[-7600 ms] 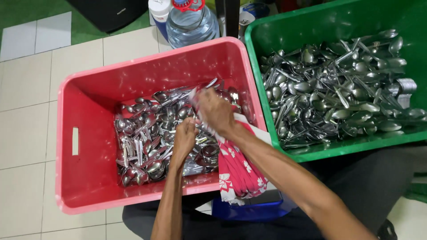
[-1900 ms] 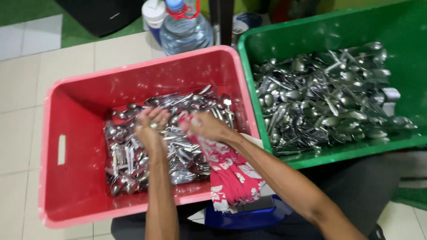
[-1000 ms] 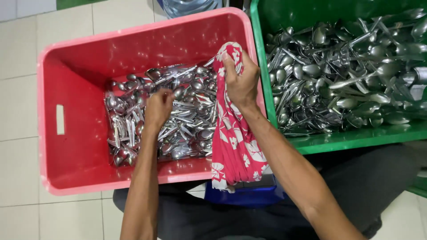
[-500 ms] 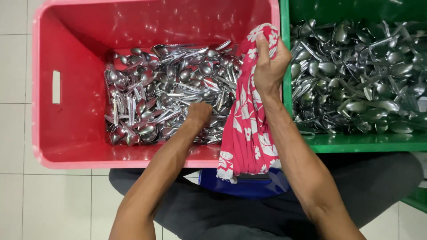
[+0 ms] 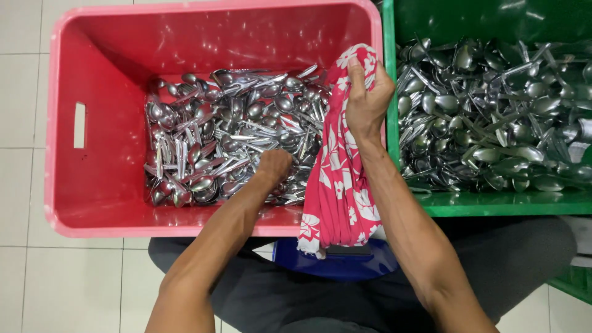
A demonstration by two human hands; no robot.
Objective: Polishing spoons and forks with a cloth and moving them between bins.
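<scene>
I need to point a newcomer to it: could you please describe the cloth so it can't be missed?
Find the red crate of spoons. At its right wall the right hand grips a hanging cloth. It is the only fabric among metal: red with white flowers.

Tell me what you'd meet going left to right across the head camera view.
Tiled floor → red crate → pile of spoons → left hand → red floral cloth → right hand → green crate of cutlery.
</scene>
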